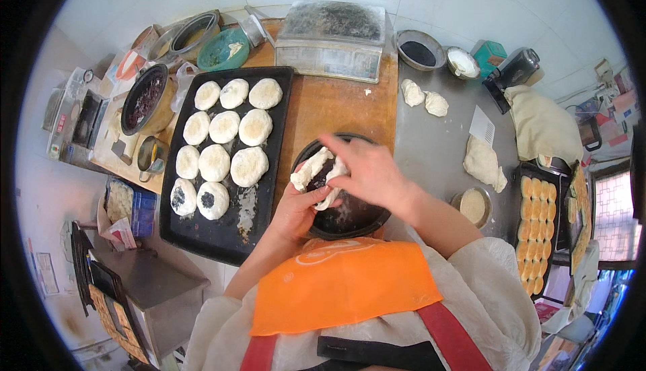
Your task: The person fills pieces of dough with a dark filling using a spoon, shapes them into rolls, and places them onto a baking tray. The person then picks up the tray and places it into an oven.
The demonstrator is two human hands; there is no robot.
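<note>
White dough point(307, 174), pinched between left hand point(295, 209) and right hand point(372, 174), might tear if overstretched, spilling dark filling point(321, 176).

Dough point(311, 170) between fingers point(336, 146), bowl point(363, 217) beneath them. Left of fingers: tray point(215, 235), buns point(224, 127) on it. Beyond: scale point(326, 51). Right: metal counter point(431, 149), loose pieces point(483, 162) on it.

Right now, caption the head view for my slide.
Left hand holds dark-filled dough, right hand at its edge, over a black bowl beside a tray of pale rounds.
</note>
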